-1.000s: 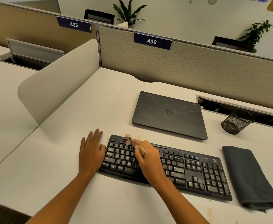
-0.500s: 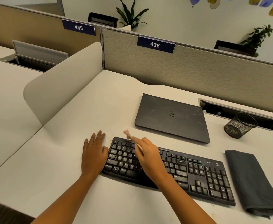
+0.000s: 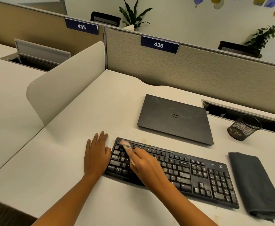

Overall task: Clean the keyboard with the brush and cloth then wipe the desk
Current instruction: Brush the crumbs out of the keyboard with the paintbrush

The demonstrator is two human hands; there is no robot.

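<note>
The right hand (image 3: 147, 167) grips the brush (image 3: 126, 144), its bristles at the keyboard's (image 3: 198, 176) far-left corner. The left hand (image 3: 97, 154) lies flat, fingers straight, on the tabletop (image 3: 60, 168) against the keyboard's left edge. The folded cloth (image 3: 254, 185) lies just right of the keyboard.

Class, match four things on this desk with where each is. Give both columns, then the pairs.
1 small pale-bristled brush
2 folded dark grey cloth
3 closed dark grey laptop
4 black wire-mesh cup

A beyond the black keyboard
B in the right hand, over the keys
C right of the keyboard
D beside the open cable slot

Pairs: 1-B, 2-C, 3-A, 4-D
</note>
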